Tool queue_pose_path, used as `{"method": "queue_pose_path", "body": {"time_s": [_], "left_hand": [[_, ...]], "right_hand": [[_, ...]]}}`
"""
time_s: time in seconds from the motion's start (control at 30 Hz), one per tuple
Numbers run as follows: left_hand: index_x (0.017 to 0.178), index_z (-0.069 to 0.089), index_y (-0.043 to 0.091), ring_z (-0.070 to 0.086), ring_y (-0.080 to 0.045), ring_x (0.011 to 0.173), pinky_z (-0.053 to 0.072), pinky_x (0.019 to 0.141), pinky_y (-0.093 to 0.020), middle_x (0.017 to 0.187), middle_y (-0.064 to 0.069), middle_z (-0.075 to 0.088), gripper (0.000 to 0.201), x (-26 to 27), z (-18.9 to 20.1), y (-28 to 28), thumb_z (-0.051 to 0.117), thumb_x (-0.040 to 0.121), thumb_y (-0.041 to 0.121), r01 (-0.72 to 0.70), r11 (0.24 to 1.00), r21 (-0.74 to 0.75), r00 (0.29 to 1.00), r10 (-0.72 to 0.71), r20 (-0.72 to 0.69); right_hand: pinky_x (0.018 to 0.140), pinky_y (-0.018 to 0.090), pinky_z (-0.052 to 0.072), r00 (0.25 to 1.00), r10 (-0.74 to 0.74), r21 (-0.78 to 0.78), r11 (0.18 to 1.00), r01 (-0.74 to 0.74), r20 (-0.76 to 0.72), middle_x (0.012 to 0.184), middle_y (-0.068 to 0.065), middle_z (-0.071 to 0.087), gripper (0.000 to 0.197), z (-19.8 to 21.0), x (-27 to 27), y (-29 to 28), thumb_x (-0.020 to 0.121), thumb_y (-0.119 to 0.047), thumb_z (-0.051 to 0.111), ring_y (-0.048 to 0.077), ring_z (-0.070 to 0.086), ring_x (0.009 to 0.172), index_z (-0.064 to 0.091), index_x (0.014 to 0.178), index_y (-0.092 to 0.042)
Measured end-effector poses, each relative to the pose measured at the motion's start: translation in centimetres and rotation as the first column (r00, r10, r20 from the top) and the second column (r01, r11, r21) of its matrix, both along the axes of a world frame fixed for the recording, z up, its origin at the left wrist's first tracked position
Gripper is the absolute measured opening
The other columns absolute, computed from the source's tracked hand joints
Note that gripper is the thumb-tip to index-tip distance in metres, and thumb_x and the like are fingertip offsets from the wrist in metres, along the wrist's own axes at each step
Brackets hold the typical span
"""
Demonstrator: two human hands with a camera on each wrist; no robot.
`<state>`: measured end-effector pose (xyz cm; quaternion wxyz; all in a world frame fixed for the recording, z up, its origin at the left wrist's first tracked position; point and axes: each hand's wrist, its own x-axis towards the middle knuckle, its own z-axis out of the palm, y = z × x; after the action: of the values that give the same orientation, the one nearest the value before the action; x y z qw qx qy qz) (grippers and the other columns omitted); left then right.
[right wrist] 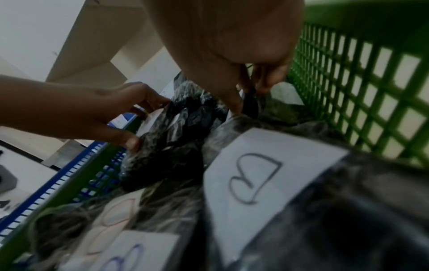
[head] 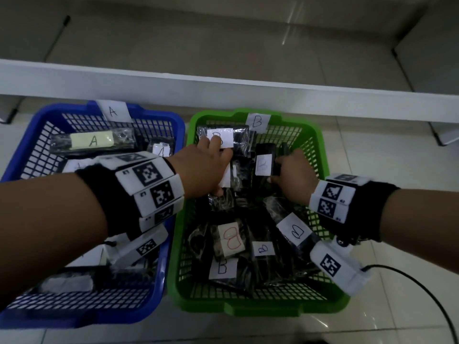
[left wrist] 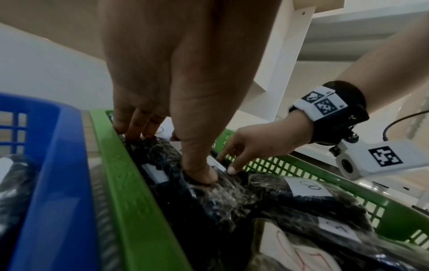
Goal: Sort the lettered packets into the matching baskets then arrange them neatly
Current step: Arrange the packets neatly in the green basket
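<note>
B packets: Black plastic-wrapped packets with white paper B labels are lying heaped in the green basket (head: 320,155), under and around both hands. One packet with a B label (head: 263,165) is standing on edge between the two hands, touching the right hand's fingers. Another B packet (head: 223,136) is lying at the far end, beneath the left hand's fingertips.

Left hand: The left hand (head: 201,170) is reaching across from over the blue basket into the far half of the green one. Its fingers (left wrist: 130,124) are pressing down onto the far packet while the thumb (left wrist: 199,170) is digging into a crinkled packet (left wrist: 220,194) nearer the wrist, so the hand is gripping the wrapped pile between thumb and fingers.

Right hand: The right hand (head: 293,177) is curling its fingers around the edge of the upright packet, pinching it, as the left wrist view shows with thumb (left wrist: 232,168) and forefinger pointing down at it.

Nearer packets: Below the right wrist, a tilted B packet (head: 294,229) is lying just beside the basket's right wall; a red-lettered B packet (head: 231,240) and two more B labels are lying nearer the person.

Blue basket: The blue basket (head: 171,122), tagged A (head: 113,111), is sitting just left of the green one, under the left forearm, holding packets labelled A (head: 93,141).

Surroundings: A white ledge (head: 223,90) is running beyond both baskets, past the fingertips.
</note>
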<state>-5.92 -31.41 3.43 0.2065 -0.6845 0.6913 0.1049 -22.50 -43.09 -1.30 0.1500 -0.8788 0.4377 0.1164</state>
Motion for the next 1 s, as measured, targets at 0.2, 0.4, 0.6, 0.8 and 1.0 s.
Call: {"method": "queue_pose_path", "body": {"time_s": [0.2, 0.4, 0.6, 0.8, 1.0], "left_hand": [[0.136, 0.023, 0.007, 0.038, -0.032, 0.121, 0.045, 0.086, -0.038, 0.135, -0.018, 0.028, 0.079, -0.4, 0.4, -0.5, 0.06, 0.083, 0.052, -0.016, 0.999, 0.042, 1.0, 0.015, 0.011], [0.136, 0.022, 0.009, 0.036, -0.033, 0.123, 0.045, 0.088, -0.038, 0.136, -0.018, 0.026, 0.078, -0.5, 0.4, -0.6, 0.06, 0.083, 0.052, -0.026, 0.997, 0.068, 1.0, 0.026, 0.005], [0.136, 0.02, 0.007, 0.035, -0.033, 0.123, 0.045, 0.085, -0.038, 0.136, -0.018, 0.025, 0.078, -0.8, 0.5, -0.7, 0.059, 0.084, 0.05, -0.038, 0.995, 0.093, 0.999, 0.036, 0.018], [0.137, 0.02, 0.007, 0.031, -0.032, 0.126, 0.044, 0.088, -0.039, 0.138, -0.018, 0.023, 0.077, -1.0, 0.5, -0.7, 0.059, 0.085, 0.049, -0.06, 0.992, 0.108, 0.998, 0.06, 0.003], [0.138, 0.02, 0.008, 0.03, -0.032, 0.127, 0.044, 0.09, -0.04, 0.138, -0.017, 0.023, 0.078, -1.1, 0.8, -0.7, 0.061, 0.084, 0.048, -0.085, 0.989, 0.124, 0.996, 0.086, -0.008]], "right_hand": [[0.078, 0.029, 0.038, 0.952, -0.023, 0.08, 0.997, -0.002, 0.305, 0.12, 0.019, 0.05, 0.034, 0.2, -1.3, -0.9, 0.09, -0.008, 0.054, 0.031, 0.051, 0.102, 0.05, 0.123, -0.005], [0.085, 0.033, 0.04, 0.983, 0.127, 0.108, 0.984, -0.142, 0.131, 0.123, 0.017, 0.049, 0.041, -0.4, -1.8, -0.6, 0.086, -0.017, 0.06, 0.03, 0.048, 0.11, 0.045, 0.121, -0.002], [0.088, 0.041, 0.046, 0.983, 0.179, 0.081, 0.98, -0.182, 0.038, 0.126, 0.017, 0.047, 0.056, -0.5, -1.6, -1.0, 0.083, -0.024, 0.065, 0.032, 0.051, 0.109, 0.039, 0.129, -0.005], [0.063, 0.033, 0.047, 0.983, 0.136, 0.113, 0.982, -0.15, 0.122, 0.107, 0.016, 0.062, 0.061, 0.4, -1.8, -1.5, 0.079, -0.024, 0.074, 0.028, 0.06, 0.086, 0.034, 0.12, -0.006], [0.089, 0.039, 0.044, 0.942, 0.294, -0.017, 0.954, -0.301, -0.159, 0.131, 0.011, 0.043, 0.072, 0.3, -1.2, -1.8, 0.08, -0.06, 0.057, 0.031, 0.046, 0.115, 0.033, 0.133, -0.018]]}}
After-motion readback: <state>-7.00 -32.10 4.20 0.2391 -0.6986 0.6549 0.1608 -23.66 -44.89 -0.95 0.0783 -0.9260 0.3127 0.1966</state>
